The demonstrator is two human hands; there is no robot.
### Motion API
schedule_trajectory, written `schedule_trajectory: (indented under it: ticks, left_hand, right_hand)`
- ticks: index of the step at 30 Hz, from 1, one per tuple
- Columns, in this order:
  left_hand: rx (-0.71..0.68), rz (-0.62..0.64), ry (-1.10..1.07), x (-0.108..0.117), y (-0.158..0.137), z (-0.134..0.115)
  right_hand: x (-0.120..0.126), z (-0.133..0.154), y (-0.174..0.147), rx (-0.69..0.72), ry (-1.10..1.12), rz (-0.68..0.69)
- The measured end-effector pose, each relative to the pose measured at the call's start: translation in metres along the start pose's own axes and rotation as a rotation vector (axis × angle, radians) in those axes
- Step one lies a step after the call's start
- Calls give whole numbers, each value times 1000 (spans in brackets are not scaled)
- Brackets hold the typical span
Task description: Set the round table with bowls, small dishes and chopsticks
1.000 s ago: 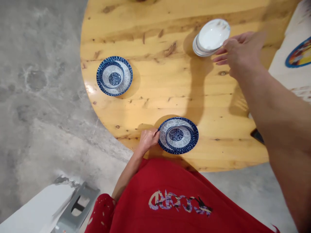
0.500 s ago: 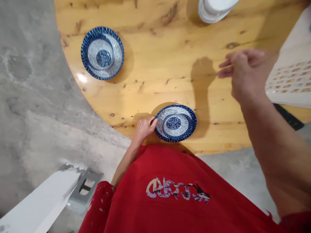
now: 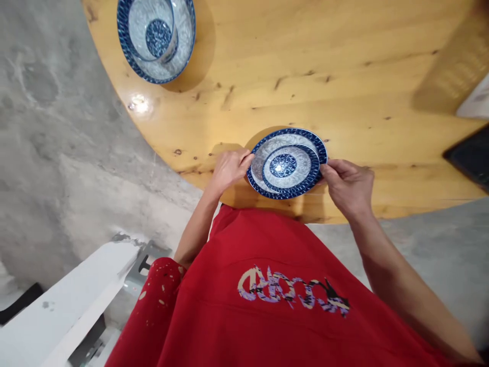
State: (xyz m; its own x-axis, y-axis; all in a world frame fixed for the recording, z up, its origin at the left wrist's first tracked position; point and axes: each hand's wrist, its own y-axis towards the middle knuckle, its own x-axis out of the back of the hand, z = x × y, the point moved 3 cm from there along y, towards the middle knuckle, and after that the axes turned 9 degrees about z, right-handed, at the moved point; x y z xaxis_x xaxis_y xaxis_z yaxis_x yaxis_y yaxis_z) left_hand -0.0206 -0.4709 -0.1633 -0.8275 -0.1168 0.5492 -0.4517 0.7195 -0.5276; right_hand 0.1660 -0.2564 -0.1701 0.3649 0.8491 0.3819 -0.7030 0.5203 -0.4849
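A blue-and-white patterned plate (image 3: 262, 148) is by the table's near edge, with a smaller dish (image 3: 292, 176) of like pattern inside it. My left hand (image 3: 231, 167) pinches the plate's left rim between thumb and fingers. On the opposite side, my right hand (image 3: 349, 186) is closed at the right rim, where the smaller dish's edge lies close to the plate's. Whether the right fingers also touch the smaller dish cannot be made out. Farther off at the upper left stands another patterned bowl (image 3: 187, 46) holding a smaller bowl (image 3: 158, 38), cut by the frame's top.
The round wooden table (image 3: 244, 102) curves away to the left and along its near side. At the right edge are part of a white basket (image 3: 477, 102) and a dark flat object (image 3: 471, 155). A white bench-like surface (image 3: 64, 285) and a grey stool (image 3: 143, 267) stand lower left.
My right hand has come from beside the white basket to the plate's right rim. The smaller dish now sits farther right in the plate. The view has shifted; the white stack has left it.
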Motion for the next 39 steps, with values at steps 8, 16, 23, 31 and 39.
schedule_trajectory:
  ticks: [8,16,23,31,39]
  left_hand:
    - [-20,10,-54,0,3,4]
    - [-32,-51,-102,-7,0,7]
    - [-21,-121,-60,-8,0,4]
    - [-7,-83,-76,-5,-1,5]
    - [41,-32,-61,5,-3,3]
  right_hand:
    - [-2,4,1,34,-10,-24]
    - [-3,5,2,37,49,-13]
    - [-3,2,7,20,-40,-17]
    - [-3,-2,11,44,-51,-6]
    - [-6,-3,14,29,-76,63]
